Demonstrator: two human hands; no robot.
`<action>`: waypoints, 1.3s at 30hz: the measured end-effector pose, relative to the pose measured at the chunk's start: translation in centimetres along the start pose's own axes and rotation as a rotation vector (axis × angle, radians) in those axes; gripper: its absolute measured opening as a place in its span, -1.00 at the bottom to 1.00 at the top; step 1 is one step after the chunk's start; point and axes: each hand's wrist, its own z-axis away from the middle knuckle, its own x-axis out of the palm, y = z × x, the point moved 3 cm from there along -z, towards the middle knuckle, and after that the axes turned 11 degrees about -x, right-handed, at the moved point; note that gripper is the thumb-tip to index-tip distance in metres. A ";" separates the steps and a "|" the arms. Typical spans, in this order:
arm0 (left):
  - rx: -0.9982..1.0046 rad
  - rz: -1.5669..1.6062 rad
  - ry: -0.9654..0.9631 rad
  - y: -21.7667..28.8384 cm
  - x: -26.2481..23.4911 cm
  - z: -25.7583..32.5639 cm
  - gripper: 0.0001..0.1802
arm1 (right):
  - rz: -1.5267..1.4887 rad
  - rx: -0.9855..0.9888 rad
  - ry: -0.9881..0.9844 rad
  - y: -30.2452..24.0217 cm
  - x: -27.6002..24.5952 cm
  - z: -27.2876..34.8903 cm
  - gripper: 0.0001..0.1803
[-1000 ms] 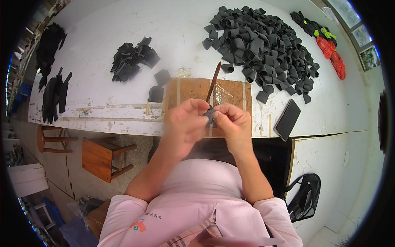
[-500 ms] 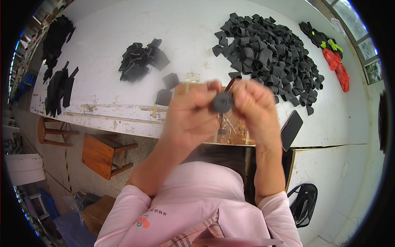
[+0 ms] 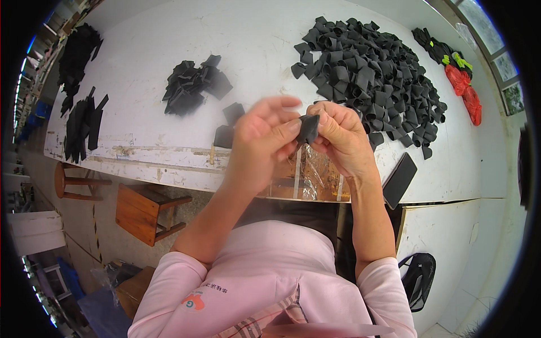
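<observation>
Black piece (image 3: pixel 308 128) sits mid-frame, pinched between left hand (image 3: pixel 265 141) and right hand (image 3: pixel 338 135), fingers closed on its edges. Step looks like shaping or folding it; next needs steady grip.

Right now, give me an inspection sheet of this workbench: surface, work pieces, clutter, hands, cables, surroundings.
Surface: white worktable, front edge chipped and worn; a wooden board under shiny film lies at the edge below the hands.
Job's things: one small black piece held up between both hands; large heap of black pieces to the right; smaller pile to the left.
Clutter: two loose black pieces, a dark flat phone-like slab, red and green items far right.
Hands: left hand and right hand, fingers pinching the piece.
Cables: nothing seen.
Surroundings: wooden stool, round stool, black bag on the floor.
</observation>
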 end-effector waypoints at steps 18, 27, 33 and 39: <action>0.331 -0.023 0.004 1.0 -0.7 0.4 -0.87 | 1.042 -0.662 0.160 -3.4 3.1 1.7 -0.89; 0.366 -0.219 0.103 0.4 -0.6 0.8 -0.84 | 0.951 -0.681 0.213 -1.7 2.5 2.4 -0.91; 0.529 -0.697 0.113 2.4 0.5 0.6 -0.91 | 1.005 -0.661 0.192 -2.0 2.7 2.2 -0.92; 0.558 -0.903 0.430 2.3 -4.2 1.0 -0.88 | 0.316 -0.289 0.156 -2.5 -0.4 0.7 -0.82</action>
